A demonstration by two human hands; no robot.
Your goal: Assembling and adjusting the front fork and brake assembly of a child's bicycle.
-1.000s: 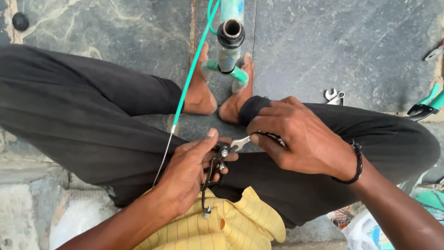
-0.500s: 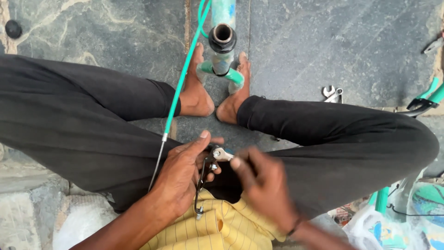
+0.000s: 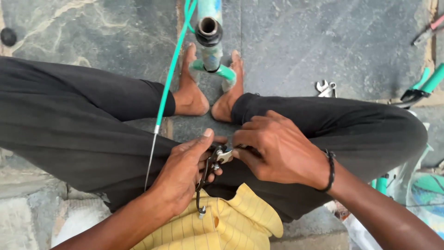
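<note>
My left hand (image 3: 182, 178) grips a black bicycle brake lever (image 3: 206, 178) over my lap, its curved blade hanging down toward my yellow shirt (image 3: 231, 224). My right hand (image 3: 280, 153) is closed around a small silver tool (image 3: 225, 156) whose tip meets the lever's clamp; most of the tool is hidden under the fingers. A green cable housing (image 3: 169, 78) runs down from the top, and its bare wire (image 3: 150, 159) ends beside my left wrist. A teal bicycle head tube (image 3: 209, 32) stands between my bare feet.
I sit cross-legged in black trousers on a grey stone floor. Small spanners (image 3: 325, 88) lie beyond my right knee. Pliers (image 3: 428, 32) and a green frame part (image 3: 425, 85) are at the right edge. A black round object (image 3: 8, 36) sits far left.
My right hand drew back toward my body half a second ago and has now returned to the lever's clamp. My left hand has kept hold of the lever.
</note>
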